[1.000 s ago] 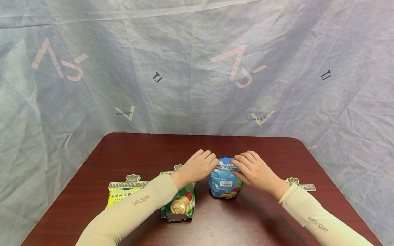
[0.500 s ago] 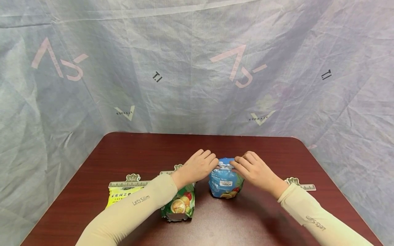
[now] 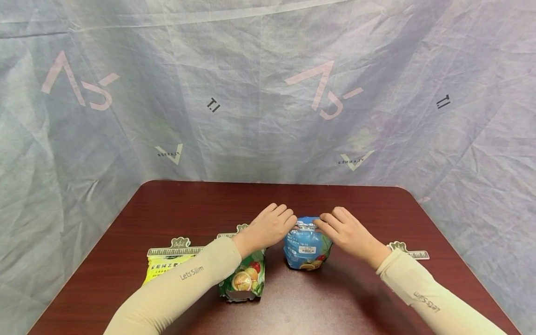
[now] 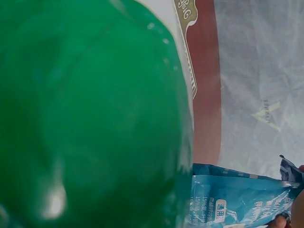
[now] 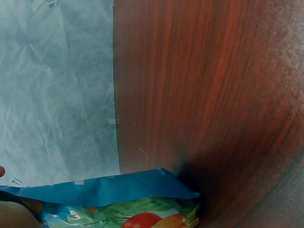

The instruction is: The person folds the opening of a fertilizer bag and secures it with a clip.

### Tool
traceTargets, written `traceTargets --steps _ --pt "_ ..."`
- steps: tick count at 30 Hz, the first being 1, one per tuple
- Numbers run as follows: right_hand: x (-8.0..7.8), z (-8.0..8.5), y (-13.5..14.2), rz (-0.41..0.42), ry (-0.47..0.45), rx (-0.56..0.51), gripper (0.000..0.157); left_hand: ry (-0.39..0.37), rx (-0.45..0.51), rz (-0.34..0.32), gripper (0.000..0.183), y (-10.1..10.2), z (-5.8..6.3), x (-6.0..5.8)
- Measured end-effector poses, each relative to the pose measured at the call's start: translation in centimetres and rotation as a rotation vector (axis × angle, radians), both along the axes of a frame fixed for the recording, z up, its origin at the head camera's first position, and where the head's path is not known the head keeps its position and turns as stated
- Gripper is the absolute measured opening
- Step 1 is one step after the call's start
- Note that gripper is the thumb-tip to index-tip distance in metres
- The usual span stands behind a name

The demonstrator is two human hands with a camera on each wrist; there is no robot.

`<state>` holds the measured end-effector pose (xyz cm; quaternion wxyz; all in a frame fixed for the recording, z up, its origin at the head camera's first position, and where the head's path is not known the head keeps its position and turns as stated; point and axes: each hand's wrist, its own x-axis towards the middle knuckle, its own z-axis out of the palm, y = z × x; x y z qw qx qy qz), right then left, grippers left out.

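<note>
A blue plastic bag [image 3: 304, 253] printed with fruit and vegetables stands upright on the table between my hands, its top edge folded over. My left hand [image 3: 271, 228] pinches the top left corner, its fingers curled over the fold. At the top right, my right hand [image 3: 344, 232] pinches the same fold, thumb on the near side. In the left wrist view the blue bag [image 4: 237, 197] shows lower right, with fingertips at its top. The right wrist view shows the bag's side [image 5: 118, 187] along the bottom. My palms face away from the head camera.
A green bag [image 3: 243, 281] with a sealing clip [image 3: 226, 235] stands under my left forearm. Left of it is a yellow bag [image 3: 163, 267] with a similar clip [image 3: 176, 250]. Another clip [image 3: 416, 254] lies right, partly behind my right sleeve. A grey cloth [image 3: 259, 116] hangs behind the table [image 3: 201, 200].
My right hand's fingers have shifted slightly along and down the blue bag's top, and the fold sits a little lower. The left hand has stayed nearly still.
</note>
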<state>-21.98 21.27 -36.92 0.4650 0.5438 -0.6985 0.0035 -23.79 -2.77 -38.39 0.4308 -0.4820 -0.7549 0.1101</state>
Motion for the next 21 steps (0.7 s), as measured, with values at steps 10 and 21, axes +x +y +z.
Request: traceTargets --steps 10,21 --pt "-0.44 -0.30 0.18 0.028 -0.051 0.010 0.023 -0.006 0.013 -0.015 0.026 0.02 0.03 -0.01" --pt "-0.87 -0.37 0.41 0.066 -0.085 0.039 0.025 -0.044 0.011 -0.027 0.018 -0.16 -0.08 -0.19"
